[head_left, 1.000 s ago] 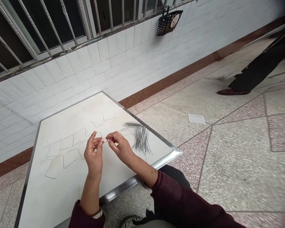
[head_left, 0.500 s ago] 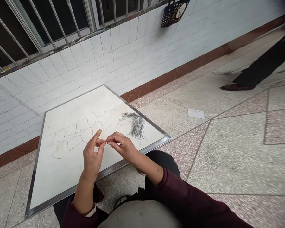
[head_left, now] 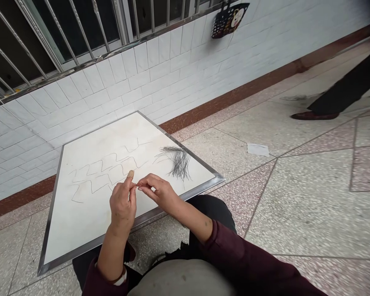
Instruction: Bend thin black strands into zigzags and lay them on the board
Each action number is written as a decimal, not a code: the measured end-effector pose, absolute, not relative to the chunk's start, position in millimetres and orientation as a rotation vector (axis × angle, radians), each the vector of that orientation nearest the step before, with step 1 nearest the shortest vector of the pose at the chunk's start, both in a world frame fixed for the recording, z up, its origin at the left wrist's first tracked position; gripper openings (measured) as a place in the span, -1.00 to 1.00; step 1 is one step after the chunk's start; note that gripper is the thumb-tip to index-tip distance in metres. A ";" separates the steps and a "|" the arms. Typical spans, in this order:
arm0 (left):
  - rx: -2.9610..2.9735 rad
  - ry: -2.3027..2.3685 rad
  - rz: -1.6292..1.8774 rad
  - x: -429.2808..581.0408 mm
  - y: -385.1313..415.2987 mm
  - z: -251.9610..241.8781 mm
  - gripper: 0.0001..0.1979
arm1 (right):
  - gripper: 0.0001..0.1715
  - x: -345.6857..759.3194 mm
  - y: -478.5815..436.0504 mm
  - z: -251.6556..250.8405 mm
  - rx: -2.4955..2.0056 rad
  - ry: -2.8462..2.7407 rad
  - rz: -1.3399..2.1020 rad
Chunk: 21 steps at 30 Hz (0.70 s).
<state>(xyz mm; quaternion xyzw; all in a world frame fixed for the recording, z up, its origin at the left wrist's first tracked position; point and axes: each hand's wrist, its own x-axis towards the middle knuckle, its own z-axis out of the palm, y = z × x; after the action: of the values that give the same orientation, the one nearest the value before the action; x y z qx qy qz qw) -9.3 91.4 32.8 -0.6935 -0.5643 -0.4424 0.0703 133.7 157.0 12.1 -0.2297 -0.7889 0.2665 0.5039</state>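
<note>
A white board with a metal rim (head_left: 80,230) rests across my lap. Thin dark strands lie on it in zigzag lines (head_left: 101,172), and a loose tuft of dark strands (head_left: 178,161) sits near its right corner. My left hand (head_left: 123,203) and my right hand (head_left: 158,191) meet above the board's near edge, fingertips pinched together on a fine strand that is too thin to see clearly. Both sleeves are dark maroon.
A white tiled wall with a barred window (head_left: 64,33) stands behind the board. A black basket (head_left: 230,18) hangs from the sill. Another person's dark trouser leg and shoe (head_left: 314,115) cross the speckled floor at the right, past a scrap of paper (head_left: 257,149).
The view has shifted, so the board appears farther away and my lap shows. My hands stay pinched together, left fingers closing more. The other person's leg has moved right.
</note>
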 end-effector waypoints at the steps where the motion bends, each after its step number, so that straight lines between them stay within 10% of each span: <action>1: -2.087 -1.683 -1.304 -10.3 90.5 32.0 -0.48 | -0.93 133.0 155.7 12.1 -0.550 -1.911 0.643; 21: -2.009 -1.593 -1.234 -20.8 82.8 27.6 -0.56 | -0.84 124.3 140.8 18.6 -0.591 -1.978 0.384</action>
<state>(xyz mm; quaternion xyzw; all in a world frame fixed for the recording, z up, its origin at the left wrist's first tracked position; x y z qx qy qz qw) -20.8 82.8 27.6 -0.6982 -0.5538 -0.4290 0.1474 124.3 140.8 18.6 -0.2443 -0.8170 0.1587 0.4977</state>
